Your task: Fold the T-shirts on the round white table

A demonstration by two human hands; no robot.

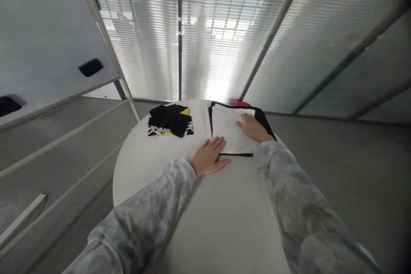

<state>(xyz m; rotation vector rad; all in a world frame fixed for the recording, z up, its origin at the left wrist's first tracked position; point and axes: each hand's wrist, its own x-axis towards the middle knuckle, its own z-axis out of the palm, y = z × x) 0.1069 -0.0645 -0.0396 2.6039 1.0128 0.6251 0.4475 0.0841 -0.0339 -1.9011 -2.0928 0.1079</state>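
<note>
A folded white cloth point(229, 130) lies flat near the far edge of the round white table point(160, 158), on top of black fabric point(263, 120) that shows along its edges. My right hand point(253, 128) rests palm down on the cloth's right part, fingers stretched out. My left hand point(209, 156) lies flat at the cloth's lower left corner, thumb apart, fingertips touching its edge. Neither hand grips anything. To the left sits a small pile of black cloth pieces point(171, 120), with yellow and white patterned fabric showing beneath.
Something red point(241, 104) shows behind the black fabric at the far edge. A whiteboard point(54, 34) on a white tube frame point(64, 139) stands at the left. Beyond the table rises a ribbed translucent partition point(154, 51) with dark posts.
</note>
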